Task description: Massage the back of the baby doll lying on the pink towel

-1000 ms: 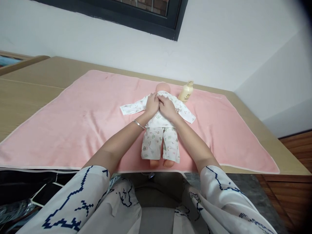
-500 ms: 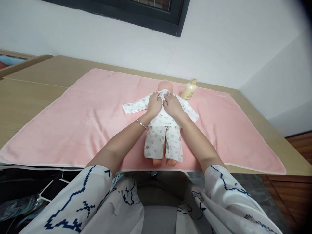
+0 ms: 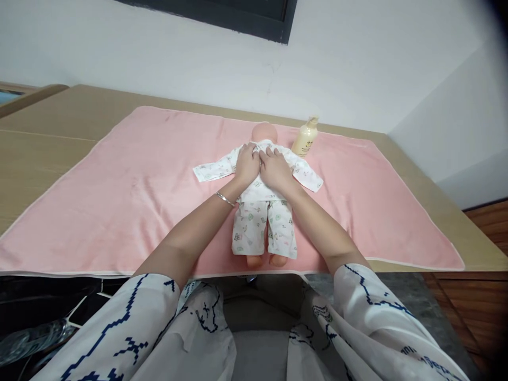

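Observation:
A baby doll (image 3: pixel 262 132) in white printed pyjamas lies on its back on a pink towel (image 3: pixel 138 180), feet toward me. My left hand (image 3: pixel 246 165) rests palm down on the doll's chest, left of the middle, fingers stretched toward the collar. My right hand (image 3: pixel 274 170) lies flat beside it on the right half of the pyjama top (image 3: pixel 257 191). Both hands touch the cloth near the neckline and their fingertips nearly meet. A thin bangle (image 3: pixel 225 198) sits on my left wrist. The doll's arms spread out in the sleeves to both sides.
A cream lotion bottle (image 3: pixel 305 137) stands on the towel just right of the doll's head. The towel covers a wooden table (image 3: pixel 47 132) set against a white wall. A dark window frame is above. My patterned white sleeves fill the bottom of the view.
Both hands stay on the doll's chest; they have shifted slightly along the collar and drawn closer together. The view has tilted a little downward.

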`<state>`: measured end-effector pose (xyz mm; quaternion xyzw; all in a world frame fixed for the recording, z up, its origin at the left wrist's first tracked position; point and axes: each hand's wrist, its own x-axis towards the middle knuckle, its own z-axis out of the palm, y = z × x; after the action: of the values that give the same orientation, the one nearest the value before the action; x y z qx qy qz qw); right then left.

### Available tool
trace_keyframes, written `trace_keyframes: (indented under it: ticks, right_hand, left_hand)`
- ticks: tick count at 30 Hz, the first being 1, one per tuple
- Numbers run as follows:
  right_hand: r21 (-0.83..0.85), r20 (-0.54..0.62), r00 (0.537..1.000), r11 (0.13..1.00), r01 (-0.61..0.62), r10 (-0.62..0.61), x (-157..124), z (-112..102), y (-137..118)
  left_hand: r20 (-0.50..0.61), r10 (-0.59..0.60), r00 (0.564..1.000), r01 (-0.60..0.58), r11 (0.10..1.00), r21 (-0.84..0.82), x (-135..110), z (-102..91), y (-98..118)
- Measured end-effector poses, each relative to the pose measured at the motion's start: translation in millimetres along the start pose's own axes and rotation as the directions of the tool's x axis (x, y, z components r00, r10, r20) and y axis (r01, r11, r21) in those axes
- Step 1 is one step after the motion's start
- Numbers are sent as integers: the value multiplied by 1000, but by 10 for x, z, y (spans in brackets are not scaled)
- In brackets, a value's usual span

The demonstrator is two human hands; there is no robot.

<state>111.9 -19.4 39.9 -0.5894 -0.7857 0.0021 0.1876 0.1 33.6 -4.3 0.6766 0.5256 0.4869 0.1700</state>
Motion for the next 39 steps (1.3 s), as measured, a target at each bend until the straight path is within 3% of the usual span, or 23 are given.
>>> trace_keyframes:
  ticks: [3,8,13,18,24,30,33,39]
  right_hand:
    - [92,14,998,994,52,-53,52,-6,99]
    - [203,17,995,974,-97,96,212,73,460]
    - [210,23,992,970,-123,121,245,96,593]
    - [111,-18,996,990,-88,90,184,36,477]
    - [-29,54,987,988,-150,152,54,-127,187]
    - [147,54,998,989,-25,17,154,-113,499]
    - [155,21,1000,988,-1,-2,208,-24,607]
    - [-23,-9,997,997,-79,79,62,-35,212]
  left_hand:
    - [20,-16,1000,16,1000,19,-3,-7,2]
    - [45,-16,999,14,999,52,-13,16,-10]
    - [95,-30,995,18,992,124,-31,19,46]
    - [146,-65,987,47,991,127,51,-43,67]
    - [260,30,965,-81,979,189,174,-200,80]
    - [262,15,965,-132,890,436,-27,-193,372]
    - [288,26,957,-164,869,468,-87,-186,444]
    - [273,-41,961,-75,913,400,73,-239,264]
